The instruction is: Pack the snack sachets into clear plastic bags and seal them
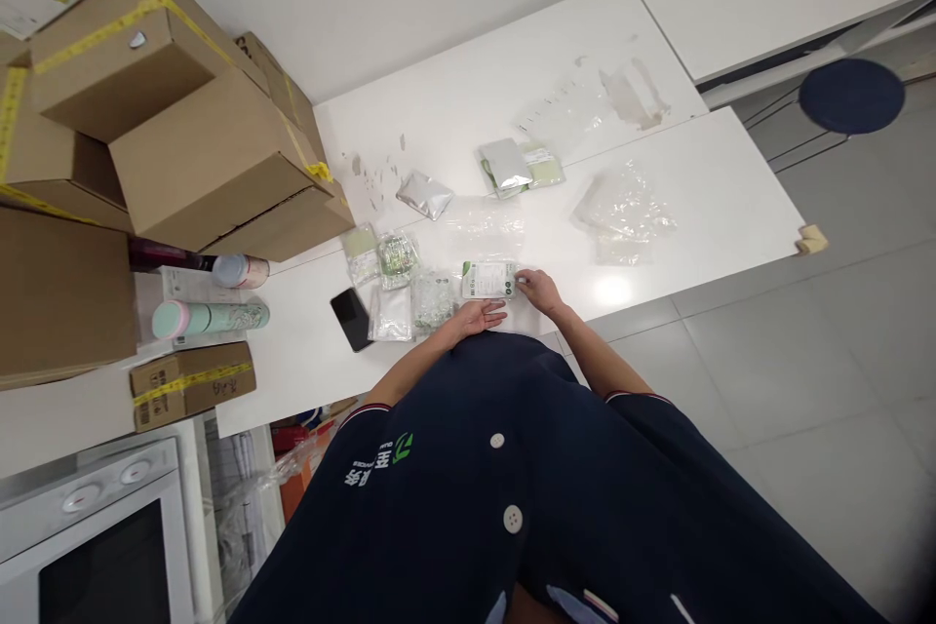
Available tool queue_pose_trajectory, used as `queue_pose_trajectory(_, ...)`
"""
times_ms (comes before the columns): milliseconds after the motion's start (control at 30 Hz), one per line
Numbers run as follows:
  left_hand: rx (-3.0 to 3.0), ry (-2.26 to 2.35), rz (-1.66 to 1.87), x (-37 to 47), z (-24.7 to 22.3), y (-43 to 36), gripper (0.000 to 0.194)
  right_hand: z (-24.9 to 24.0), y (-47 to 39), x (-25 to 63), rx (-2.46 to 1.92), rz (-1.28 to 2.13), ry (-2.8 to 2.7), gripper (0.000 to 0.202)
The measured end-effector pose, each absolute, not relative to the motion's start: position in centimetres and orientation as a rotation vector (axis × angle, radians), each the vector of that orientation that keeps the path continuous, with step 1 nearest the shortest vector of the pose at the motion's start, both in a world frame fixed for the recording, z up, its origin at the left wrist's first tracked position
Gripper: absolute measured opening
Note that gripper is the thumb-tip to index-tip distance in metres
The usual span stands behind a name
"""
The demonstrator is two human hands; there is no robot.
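A white packet with green print (487, 281) lies at the near side of the white table. The thumb and fingers of my right hand (539, 292) are closed on its right end. Below the packet's near edge rests my left hand (481, 316), its fingers stretched out and apart. Just beyond the packet is a clear plastic bag (486, 224). To the left of my left hand lie a clear bag with green contents (433, 300), a silvery-white pouch (392, 314), a green-printed packet (399, 255) and a pale green packet (361, 255).
A black phone (351, 320) lies at the left. Farther back are a silver pouch (425, 194) and a grey pouch (504, 164). Crumpled clear bags (625, 210) lie on the right. Cardboard boxes (219, 156), a green bottle (212, 317) and a microwave (95, 517) stand left.
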State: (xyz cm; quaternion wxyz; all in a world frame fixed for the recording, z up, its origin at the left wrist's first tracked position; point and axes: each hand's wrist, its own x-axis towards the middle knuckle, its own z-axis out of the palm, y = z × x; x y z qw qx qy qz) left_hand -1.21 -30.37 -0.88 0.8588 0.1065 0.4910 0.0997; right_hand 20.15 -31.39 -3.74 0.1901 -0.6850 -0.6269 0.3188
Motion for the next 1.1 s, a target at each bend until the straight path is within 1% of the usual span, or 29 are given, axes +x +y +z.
queue_pose_trajectory(67, 0.233, 1.030, 0.218, -1.2, -0.8, -30.4, 0.036, -3.5, -31.4, 20.0, -1.944, 0.833, -1.865, 0.028)
queue_pose_trajectory(133, 0.229, 1.026, 0.218, -1.3, -0.9, -30.4, 0.034, -2.9, -31.6, 19.8, -1.982, 0.749, -1.960, 0.034)
queue_pose_trajectory(200, 0.217, 1.021, 0.216, -1.3, -1.0, -30.4, 0.032, -2.0, -32.1, 19.3, -1.993, 0.677, -2.080, 0.048)
queue_pose_trajectory(267, 0.200, 1.014, 0.219, -1.3, -1.2, -30.3, 0.029, -1.3, -32.7, 18.5, -1.923, 0.644, -2.244, 0.067)
queue_pose_trajectory(333, 0.175, 1.010, 0.222, -1.2, -1.3, -30.1, 0.027, -1.1, -33.1, 17.7, -1.806, 0.621, -2.391, 0.078)
queue_pose_trajectory(367, 0.161, 1.012, 0.222, -1.2, -1.2, -30.0, 0.027, -1.1, -33.1, 17.3, -1.767, 0.600, -2.429, 0.077)
queue_pose_trajectory(467, 0.145, 1.031, 0.228, -1.0, -0.4, -29.7, 0.026, -1.5, -32.7, 16.6, -1.739, 0.541, -2.419, 0.067)
queue_pose_trajectory(567, 0.209, 1.044, 0.266, -1.1, 1.3, -29.6, 0.025, -1.4, -32.0, 16.7, -1.721, 0.571, -2.362, 0.058)
queue_pose_trajectory(633, 0.313, 1.042, 0.306, -1.3, 2.7, -29.7, 0.025, -0.7, -31.5, 17.0, -1.684, 0.684, -2.340, 0.053)
queue_pose_trajectory(733, 0.541, 1.044, 0.335, -1.6, 4.0, -29.8, 0.027, 0.7, -31.0, 17.5, -1.651, 0.984, -2.293, 0.046)
queue_pose_trajectory(867, 0.935, 1.172, 0.319, -2.1, 4.1, -30.0, 0.030, 1.0, -30.1, 18.2, -1.712, 1.304, -2.167, 0.028)
queue_pose_trajectory(1000, 1.331, 1.176, 0.294, -3.2, 4.0, -30.2, 0.026, -0.3, -29.4, 18.8, -1.899, 1.444, -1.920, 0.014)
queue_pose_trajectory(1100, 1.437, 1.106, 0.277, -4.1, 4.5, -30.3, 0.035, -1.1, -29.1, 18.9, -2.020, 1.412, -1.848, 0.010)
